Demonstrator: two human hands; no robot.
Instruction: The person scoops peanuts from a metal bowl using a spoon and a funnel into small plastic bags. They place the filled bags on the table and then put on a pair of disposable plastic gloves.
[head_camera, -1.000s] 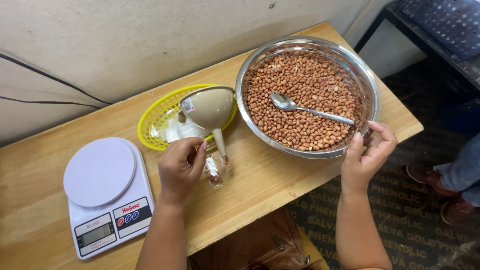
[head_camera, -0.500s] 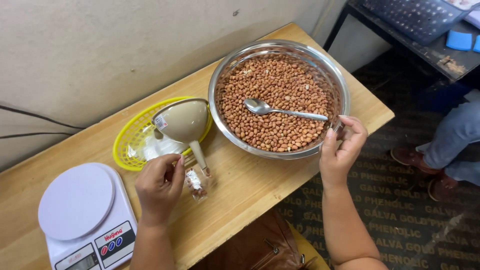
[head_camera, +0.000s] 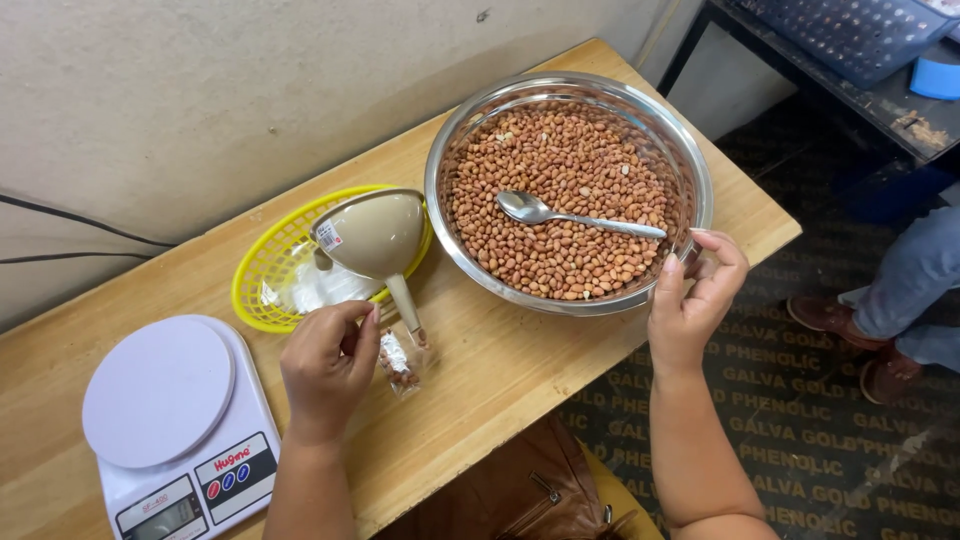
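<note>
My left hand (head_camera: 328, 365) pinches a small clear plastic bag (head_camera: 400, 363) holding a few peanuts, standing on the wooden table (head_camera: 500, 370). A beige funnel (head_camera: 378, 240) leans with its spout in the bag's mouth. My right hand (head_camera: 693, 300) rests at the near rim of a large steel bowl (head_camera: 690, 170), fingers loosely curled and holding nothing, close to the handle end of a metal spoon (head_camera: 575, 215). The spoon lies on the peanuts (head_camera: 560, 150) that fill the bowl.
A yellow plastic basket (head_camera: 262, 270) with clear bags in it sits behind the funnel. A white kitchen scale (head_camera: 170, 420) stands at the table's left front. A brown bag (head_camera: 520, 490) lies under the table. Another person's leg and shoes (head_camera: 880, 310) are at the right.
The view has shifted, so everything sits further right in frame. My right hand stays at the bowl's rim by the spoon handle; my left hand still holds the bag under the funnel.
</note>
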